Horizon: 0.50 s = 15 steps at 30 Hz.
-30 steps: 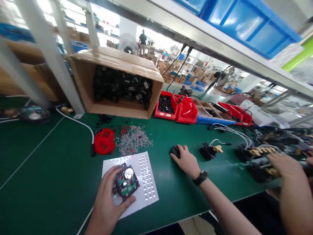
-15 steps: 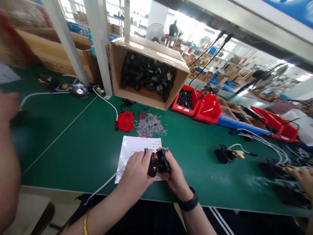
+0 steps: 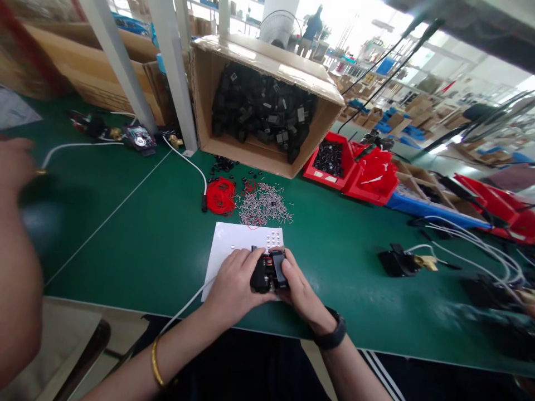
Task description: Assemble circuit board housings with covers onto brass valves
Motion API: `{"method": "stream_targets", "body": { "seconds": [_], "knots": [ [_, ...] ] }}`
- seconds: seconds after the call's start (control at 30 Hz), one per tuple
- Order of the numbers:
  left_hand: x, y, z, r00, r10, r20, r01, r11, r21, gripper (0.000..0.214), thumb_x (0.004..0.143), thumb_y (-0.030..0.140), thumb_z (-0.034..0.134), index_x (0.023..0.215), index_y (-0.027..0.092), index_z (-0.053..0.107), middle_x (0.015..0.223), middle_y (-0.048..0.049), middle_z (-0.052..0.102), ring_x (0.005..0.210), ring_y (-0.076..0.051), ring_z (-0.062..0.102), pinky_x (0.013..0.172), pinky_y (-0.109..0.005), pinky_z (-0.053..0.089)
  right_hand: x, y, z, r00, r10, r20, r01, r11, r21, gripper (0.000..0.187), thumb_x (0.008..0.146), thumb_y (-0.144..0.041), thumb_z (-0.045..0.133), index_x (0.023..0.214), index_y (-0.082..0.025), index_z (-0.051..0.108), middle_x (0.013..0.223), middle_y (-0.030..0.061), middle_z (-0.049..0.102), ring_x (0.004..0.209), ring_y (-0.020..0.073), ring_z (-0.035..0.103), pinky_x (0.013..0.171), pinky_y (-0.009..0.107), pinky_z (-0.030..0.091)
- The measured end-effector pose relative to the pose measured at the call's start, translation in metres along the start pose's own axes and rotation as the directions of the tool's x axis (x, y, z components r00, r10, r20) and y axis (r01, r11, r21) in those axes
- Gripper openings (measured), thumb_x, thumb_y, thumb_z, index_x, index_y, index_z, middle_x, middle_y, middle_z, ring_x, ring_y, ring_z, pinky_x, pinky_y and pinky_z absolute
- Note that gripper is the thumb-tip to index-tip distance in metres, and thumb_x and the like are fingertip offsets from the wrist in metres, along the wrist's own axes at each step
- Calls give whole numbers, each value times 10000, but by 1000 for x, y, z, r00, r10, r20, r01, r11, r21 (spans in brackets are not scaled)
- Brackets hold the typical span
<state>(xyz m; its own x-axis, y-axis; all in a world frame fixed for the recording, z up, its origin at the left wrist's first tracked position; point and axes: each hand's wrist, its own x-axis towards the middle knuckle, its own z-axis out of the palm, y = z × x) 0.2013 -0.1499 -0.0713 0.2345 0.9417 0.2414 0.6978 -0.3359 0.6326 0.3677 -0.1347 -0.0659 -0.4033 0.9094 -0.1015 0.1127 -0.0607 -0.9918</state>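
Between my hands is a black plastic device housing (image 3: 259, 278), with red parts showing in the gap at its middle. My left hand (image 3: 236, 281) is closed around its left part, thumb and fingers on either side. A black cover piece (image 3: 278, 269) on the right side is gripped by my right hand (image 3: 304, 292), thumb on top. Whether the two parts touch is hidden by my fingers. A white cable (image 3: 188, 306) runs from beneath my left hand toward the table edge. Under the hands lies a white sheet (image 3: 221, 245) with small silver round pieces (image 3: 273, 238) on it.
Beyond the sheet lie a pile of screws (image 3: 265, 204) and a red wire coil (image 3: 220, 196). A cardboard box (image 3: 267, 153) of black parts stands behind, red bins (image 3: 328, 179) to its right. Another device (image 3: 399, 260) sits at right. A co-worker's arm (image 3: 19, 256) reaches in at left.
The right-hand cover piece has turned so that its flat face shows, and it sits closer to the left part. The camera view has shifted slightly. Both hands keep their hold.
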Motion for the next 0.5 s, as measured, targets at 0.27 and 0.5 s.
{"method": "stream_targets", "body": {
  "seconds": [0.27, 0.5],
  "knots": [
    [-1, -7, 0, 1000, 0, 7, 1, 996, -95, 788, 579, 469, 787, 1205, 157, 425, 1002, -100, 581, 906, -280, 539, 804, -434, 459, -3, -9, 14, 997, -50, -66, 32, 967, -253, 322, 962, -389, 298, 1210, -209, 395, 1134, 57, 525, 1047, 198, 495, 932, 308, 352],
    [-5, -6, -3, 999, -28, -16, 24, 978, -209, 743, 599, 240, 783, 1244, 243, 414, 1016, -60, 554, 941, -257, 524, 843, -412, 442, 0, -18, 23, 997, -58, -60, 19, 860, -510, 379, 928, -358, 360, 1259, -172, 357, 1149, 128, 522, 991, 253, 528, 864, 396, 396]
  ]
}}
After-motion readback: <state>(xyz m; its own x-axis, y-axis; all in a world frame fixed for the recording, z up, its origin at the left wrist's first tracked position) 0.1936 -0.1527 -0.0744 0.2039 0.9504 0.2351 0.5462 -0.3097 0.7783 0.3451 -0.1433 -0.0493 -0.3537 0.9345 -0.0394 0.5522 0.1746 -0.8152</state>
